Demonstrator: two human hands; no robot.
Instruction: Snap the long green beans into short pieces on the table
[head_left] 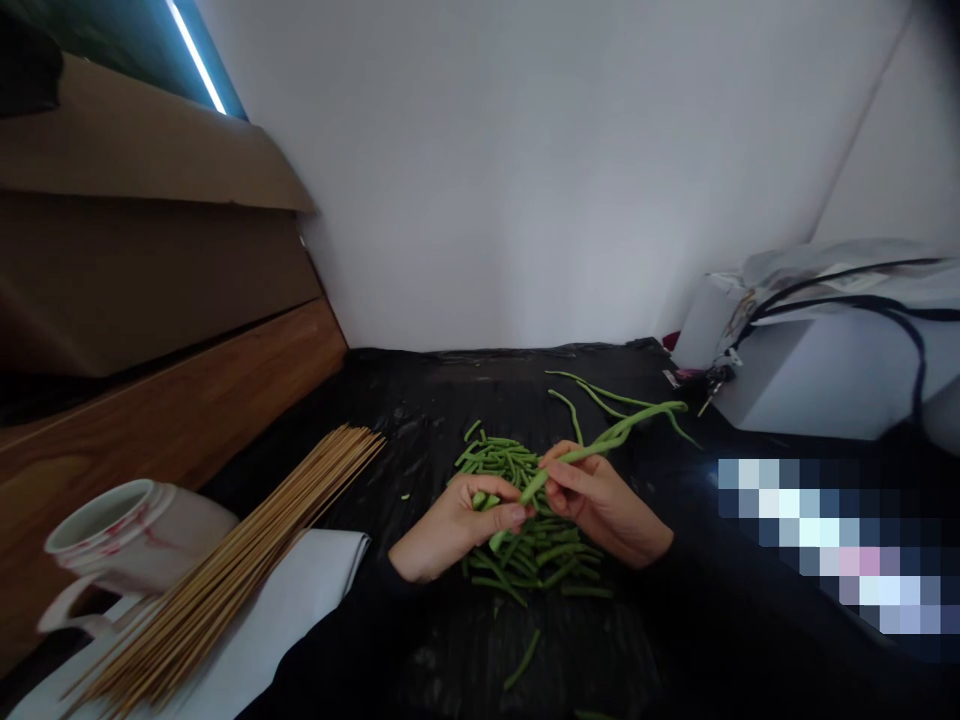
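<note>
Both hands are over a pile of short green bean pieces (559,560) on a black plastic sheet. Several long green beans (622,425) run from my fingers up to the right, their thin ends bent and trailing on the sheet. My right hand (600,500) pinches them between thumb and fingers. Close beside it, my left hand (469,520) is closed around the near end of the beans, with a few cut ends showing at its fingers. One loose bean piece (523,660) lies apart, nearer to me.
Thin wooden sticks (240,570) lie bundled across white paper (315,580) on the left, beside a white mug (150,530) tipped on its side. A cardboard box (150,270) stands behind them. White box-like items with black cables (817,370) sit at right, near a blurred-out patch (840,550).
</note>
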